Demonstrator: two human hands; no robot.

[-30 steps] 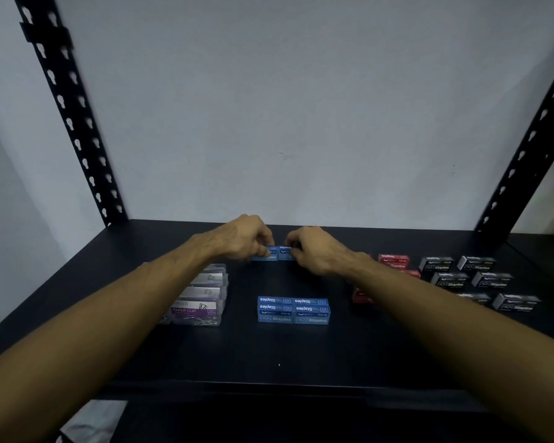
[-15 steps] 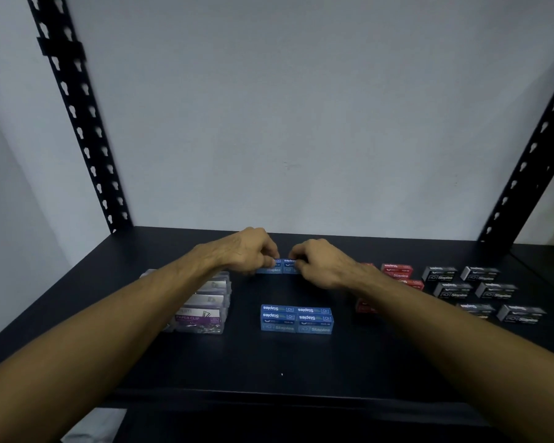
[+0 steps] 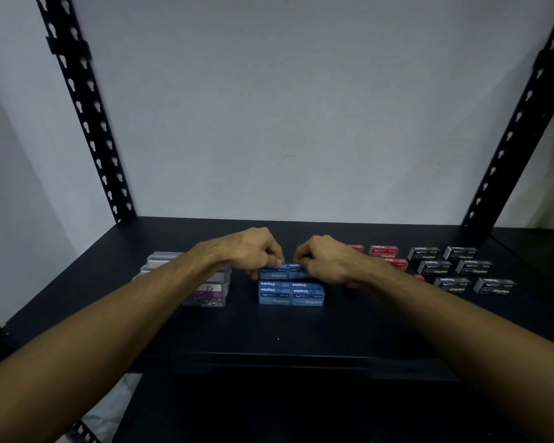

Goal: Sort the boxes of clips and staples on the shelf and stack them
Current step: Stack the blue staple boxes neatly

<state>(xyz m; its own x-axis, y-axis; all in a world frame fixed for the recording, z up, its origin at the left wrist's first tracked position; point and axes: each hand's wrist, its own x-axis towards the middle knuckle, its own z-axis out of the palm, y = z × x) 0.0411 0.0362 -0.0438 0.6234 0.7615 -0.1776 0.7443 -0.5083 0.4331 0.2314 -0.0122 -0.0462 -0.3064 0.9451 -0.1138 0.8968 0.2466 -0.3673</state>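
Two blue staple boxes (image 3: 279, 272) lie side by side in the middle of the black shelf (image 3: 269, 334). My left hand (image 3: 250, 251) pinches the left box and my right hand (image 3: 323, 259) pinches the right one, fingers curled over their top edges. Just in front of them sits a block of several blue staple boxes (image 3: 291, 293), stacked two high. My arms hide part of the neighbouring groups.
Clear paper-clip boxes with purple labels (image 3: 205, 290) stand at the left, partly under my left forearm. Red staple boxes (image 3: 384, 252) sit right of centre, and several black staple boxes (image 3: 454, 268) lie in rows further right. Black slotted uprights (image 3: 87, 119) flank the shelf.
Both hands have drawn the two blue boxes toward me, so they now sit close behind the front blue stack. The grip looks the same.
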